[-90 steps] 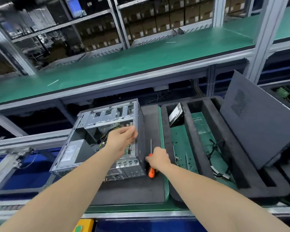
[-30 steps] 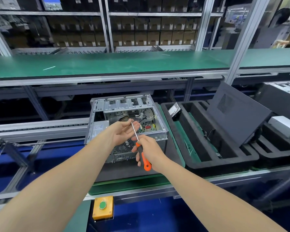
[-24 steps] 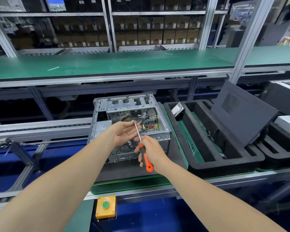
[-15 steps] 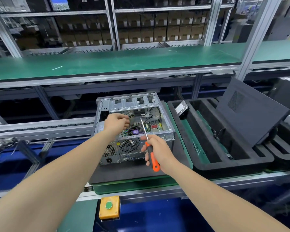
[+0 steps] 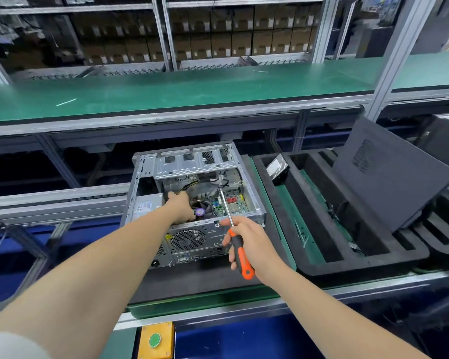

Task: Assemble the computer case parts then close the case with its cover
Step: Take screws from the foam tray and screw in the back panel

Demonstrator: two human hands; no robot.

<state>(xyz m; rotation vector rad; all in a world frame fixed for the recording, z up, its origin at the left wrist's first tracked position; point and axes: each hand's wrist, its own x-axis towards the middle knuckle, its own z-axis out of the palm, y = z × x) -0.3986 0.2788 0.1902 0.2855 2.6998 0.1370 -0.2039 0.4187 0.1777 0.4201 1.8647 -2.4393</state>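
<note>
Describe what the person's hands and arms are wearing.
The left hand and right hand wear no gloves, and no rings or watch show. The left forearm and right forearm are uncovered. A pale sleeve edge shows on the left arm at the lower left corner.

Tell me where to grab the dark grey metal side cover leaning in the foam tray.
Grip the dark grey metal side cover by its free side edges near the top, coming from above: it leans, lower edge in the black foam tray, so only the upper part is clear. The right hand holds the orange-handled screwdriver; probably park it first.
</note>
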